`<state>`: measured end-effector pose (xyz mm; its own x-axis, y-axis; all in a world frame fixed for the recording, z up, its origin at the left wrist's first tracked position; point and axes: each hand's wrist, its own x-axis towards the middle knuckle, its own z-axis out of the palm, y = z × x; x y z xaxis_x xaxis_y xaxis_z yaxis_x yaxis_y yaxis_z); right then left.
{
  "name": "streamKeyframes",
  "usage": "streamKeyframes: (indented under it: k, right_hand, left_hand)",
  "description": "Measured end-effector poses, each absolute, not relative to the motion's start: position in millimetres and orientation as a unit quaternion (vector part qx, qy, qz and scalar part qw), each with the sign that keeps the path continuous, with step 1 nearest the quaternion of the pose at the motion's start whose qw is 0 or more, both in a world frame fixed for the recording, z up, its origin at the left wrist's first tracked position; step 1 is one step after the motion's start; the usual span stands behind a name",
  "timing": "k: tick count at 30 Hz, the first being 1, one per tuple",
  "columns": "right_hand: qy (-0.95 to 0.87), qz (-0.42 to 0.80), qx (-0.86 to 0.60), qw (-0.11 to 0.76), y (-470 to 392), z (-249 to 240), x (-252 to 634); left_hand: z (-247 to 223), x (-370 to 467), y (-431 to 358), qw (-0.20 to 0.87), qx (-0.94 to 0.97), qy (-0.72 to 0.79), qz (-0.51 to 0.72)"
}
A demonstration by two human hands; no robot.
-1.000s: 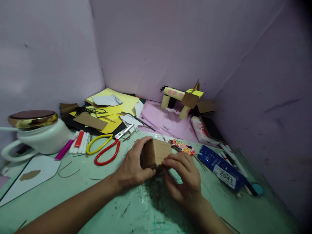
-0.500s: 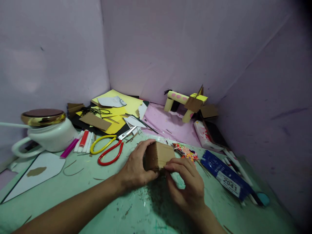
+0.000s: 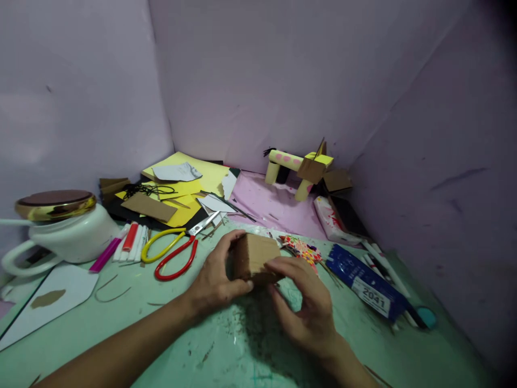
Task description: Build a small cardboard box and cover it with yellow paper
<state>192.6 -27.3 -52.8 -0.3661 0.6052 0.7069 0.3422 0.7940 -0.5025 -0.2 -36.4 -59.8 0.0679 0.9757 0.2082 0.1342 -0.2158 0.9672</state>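
A small brown cardboard box (image 3: 260,250) is held just above the green tabletop, between my two hands. My left hand (image 3: 220,277) wraps round its left side, with the thumb along the lower front edge. The fingers of my right hand (image 3: 305,302) press on the box's lower right edge, the thumb underneath. Scissors (image 3: 181,245) with one yellow and one red handle lie beyond my left hand. To the right of the box, a patterned red and yellow piece (image 3: 302,249) rests on the table.
A white mug (image 3: 76,231) with a gold-rimmed lid stands at left, beside several markers (image 3: 131,242). Yellow sheets (image 3: 189,167) and cardboard scraps lie at the back. A yellow, pink-spotted paper animal (image 3: 286,160) stands near the wall. A blue packet (image 3: 365,283) lies at right.
The view has turned slightly, so the scene sits further left. My right fingers have moved further over the box's front edge. The left hand keeps its hold.
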Motion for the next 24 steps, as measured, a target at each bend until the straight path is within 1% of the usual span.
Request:
streamKeyframes:
  k: [3,6,21,23,24]
  right_hand:
    - [-0.775,0.150,-0.324,0.522,-25.1,-55.7,197.5]
    - [-0.777,0.141,-0.328,0.518,-22.9,-56.4,199.9]
    - [-0.788,0.177,-0.315,0.498,-25.0,-51.1,199.2]
    - [-0.787,0.188,-0.319,0.493,-25.1,-49.3,200.2]
    - [-0.786,0.192,-0.321,0.492,-25.2,-48.6,200.7]
  left_hand:
    - [-61.3,0.6,-33.0,0.480,0.546,0.435,0.531]
    - [-63.9,1.6,-32.1,0.498,0.542,0.431,0.523]
    - [-66.0,1.2,-34.6,0.484,0.544,0.454,0.514]
    - [-63.2,-1.7,-35.2,0.449,0.579,0.466,0.495]
    - [-59.3,-4.3,-35.7,0.408,0.609,0.479,0.482]
